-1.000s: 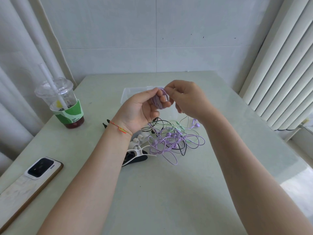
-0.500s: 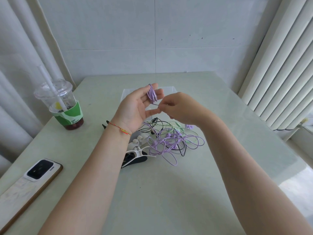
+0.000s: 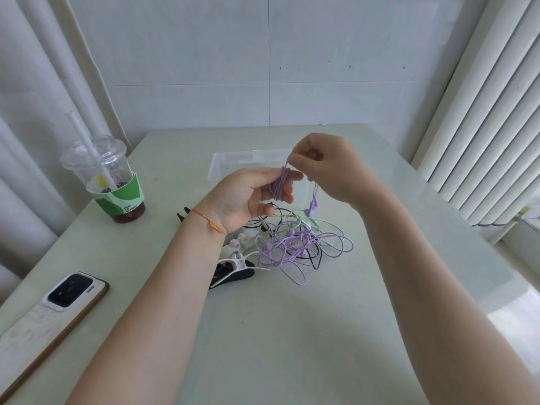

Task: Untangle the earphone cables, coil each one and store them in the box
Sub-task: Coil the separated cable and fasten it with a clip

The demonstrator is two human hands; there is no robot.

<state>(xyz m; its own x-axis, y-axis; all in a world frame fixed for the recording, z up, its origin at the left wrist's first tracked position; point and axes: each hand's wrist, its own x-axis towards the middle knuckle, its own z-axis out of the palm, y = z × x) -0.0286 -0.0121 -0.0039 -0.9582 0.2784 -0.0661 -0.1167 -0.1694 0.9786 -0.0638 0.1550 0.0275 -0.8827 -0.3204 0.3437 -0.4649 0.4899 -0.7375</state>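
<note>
Your left hand (image 3: pixel 248 194) held the purple coil (image 3: pixel 280 182) wound round its fingers while your right hand (image 3: pixel 324 168), just beside it, pinched the loose strand. You were mid-coil; the earbuds (image 3: pixel 312 208) dangling below your right hand probably needed winding in before the box (image 3: pixel 217 168) behind.

A single wide-angle view is taken from head height, angled forward and down over the table (image 3: pixel 292 331); both forearms are seen close, the table's far edge and tiled wall (image 3: pixel 263 54) beyond.
</note>
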